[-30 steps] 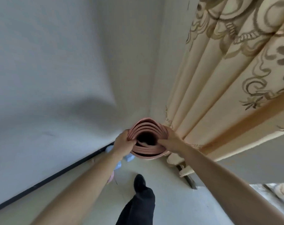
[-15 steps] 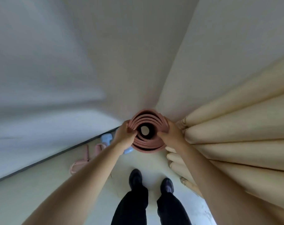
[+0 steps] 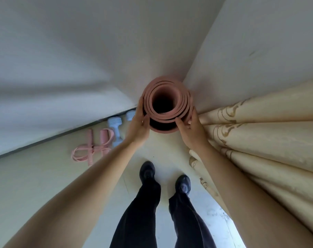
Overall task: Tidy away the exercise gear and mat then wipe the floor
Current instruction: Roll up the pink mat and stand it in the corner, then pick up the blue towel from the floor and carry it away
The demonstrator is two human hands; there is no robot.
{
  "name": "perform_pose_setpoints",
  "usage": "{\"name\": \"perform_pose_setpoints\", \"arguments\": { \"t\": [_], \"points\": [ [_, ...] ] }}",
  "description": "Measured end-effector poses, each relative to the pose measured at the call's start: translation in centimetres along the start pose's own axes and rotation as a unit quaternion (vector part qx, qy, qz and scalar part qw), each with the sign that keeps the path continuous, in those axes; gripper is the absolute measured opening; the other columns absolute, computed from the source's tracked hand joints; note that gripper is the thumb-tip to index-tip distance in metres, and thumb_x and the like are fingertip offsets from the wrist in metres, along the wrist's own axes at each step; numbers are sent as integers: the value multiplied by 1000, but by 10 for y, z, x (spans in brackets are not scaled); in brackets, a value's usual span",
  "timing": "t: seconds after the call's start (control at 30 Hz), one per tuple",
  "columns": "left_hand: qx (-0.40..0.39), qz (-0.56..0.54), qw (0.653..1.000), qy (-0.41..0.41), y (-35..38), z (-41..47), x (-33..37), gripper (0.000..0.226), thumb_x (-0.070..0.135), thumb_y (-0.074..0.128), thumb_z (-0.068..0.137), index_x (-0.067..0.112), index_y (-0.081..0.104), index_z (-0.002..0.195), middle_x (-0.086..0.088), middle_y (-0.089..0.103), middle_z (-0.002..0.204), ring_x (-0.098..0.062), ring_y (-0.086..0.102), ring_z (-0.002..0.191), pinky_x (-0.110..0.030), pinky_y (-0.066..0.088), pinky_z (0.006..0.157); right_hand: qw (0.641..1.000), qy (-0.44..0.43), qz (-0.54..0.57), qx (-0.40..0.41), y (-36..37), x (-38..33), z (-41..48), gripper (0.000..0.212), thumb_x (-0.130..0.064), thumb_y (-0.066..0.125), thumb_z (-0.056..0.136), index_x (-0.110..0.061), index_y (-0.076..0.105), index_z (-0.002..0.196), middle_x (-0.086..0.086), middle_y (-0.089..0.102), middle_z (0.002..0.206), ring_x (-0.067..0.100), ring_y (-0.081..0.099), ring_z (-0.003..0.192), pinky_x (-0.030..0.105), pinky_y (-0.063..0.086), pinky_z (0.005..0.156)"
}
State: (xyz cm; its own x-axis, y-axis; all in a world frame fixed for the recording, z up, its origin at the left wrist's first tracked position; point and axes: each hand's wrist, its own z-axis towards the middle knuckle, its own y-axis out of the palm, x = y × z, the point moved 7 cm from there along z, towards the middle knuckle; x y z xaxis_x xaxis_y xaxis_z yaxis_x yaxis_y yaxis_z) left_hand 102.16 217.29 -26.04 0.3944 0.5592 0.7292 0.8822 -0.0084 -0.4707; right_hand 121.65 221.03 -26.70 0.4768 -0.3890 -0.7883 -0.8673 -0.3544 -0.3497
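Note:
A rolled pink exercise mat [image 3: 170, 120] stands upright on its end in the corner where two walls meet; I look down into its open spiral. My left hand [image 3: 140, 125] holds its left side with fingers wrapped round the outer layer. My right hand [image 3: 191, 128] holds the right side, thumb on the rim. Against the left wall on the floor lie two light blue dumbbells [image 3: 114, 128] and a pink resistance band with handles [image 3: 93, 147].
A cream curtain with gold pattern [image 3: 259, 136] hangs just right of the mat, reaching the floor. My two feet in black shoes [image 3: 165, 178] stand on the pale floor [image 3: 44, 185] right behind the mat. A dark skirting strip [image 3: 35, 145] runs along the left wall.
My view has tilted down and closer, so the mat's end looks bigger and the dumbbells and band show fully. Both hands slid a little lower on the mat's sides.

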Motion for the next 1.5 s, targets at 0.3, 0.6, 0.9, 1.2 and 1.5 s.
{"name": "perform_pose_setpoints", "arguments": {
  "t": [0.3,0.6,0.9,1.2,1.5],
  "points": [
    [87,197,975,62,-67,-61,71,42,29,37,105,19,46,144,-7,35,157,-28,25,147,-42,23,116,991,-59,-114,-35,-36,-94,-34,63,-35,53,90,-22,37,150,4,49,149,20,47,137,44,37,115],
    [367,343,846,177,-254,-250,249,52,41,32,105,17,36,151,-14,22,161,-35,22,148,-53,29,114,912,-323,-247,45,-92,-345,-159,56,-31,46,102,-18,29,154,11,19,163,28,21,149,45,27,116],
    [548,379,741,87,-385,-482,215,60,47,29,103,19,20,156,-14,4,165,-30,2,152,-54,16,119,781,-558,-277,39,4,-466,-335,61,-36,44,103,-16,23,156,17,11,164,31,17,150,43,19,120],
    [655,364,662,-30,-468,-723,60,61,45,33,103,14,27,154,-19,13,162,-33,11,151,-56,23,115,670,-690,-272,27,193,-492,-536,61,-41,40,100,-7,34,151,28,24,157,45,31,142,57,31,112],
    [681,353,611,-196,-510,-984,-162,61,45,34,101,9,33,151,-23,19,160,-38,20,147,-61,29,110,569,-768,-272,-114,442,-418,-791,66,-39,46,99,-10,27,155,27,15,161,44,24,145,57,28,114]
  ]
}}
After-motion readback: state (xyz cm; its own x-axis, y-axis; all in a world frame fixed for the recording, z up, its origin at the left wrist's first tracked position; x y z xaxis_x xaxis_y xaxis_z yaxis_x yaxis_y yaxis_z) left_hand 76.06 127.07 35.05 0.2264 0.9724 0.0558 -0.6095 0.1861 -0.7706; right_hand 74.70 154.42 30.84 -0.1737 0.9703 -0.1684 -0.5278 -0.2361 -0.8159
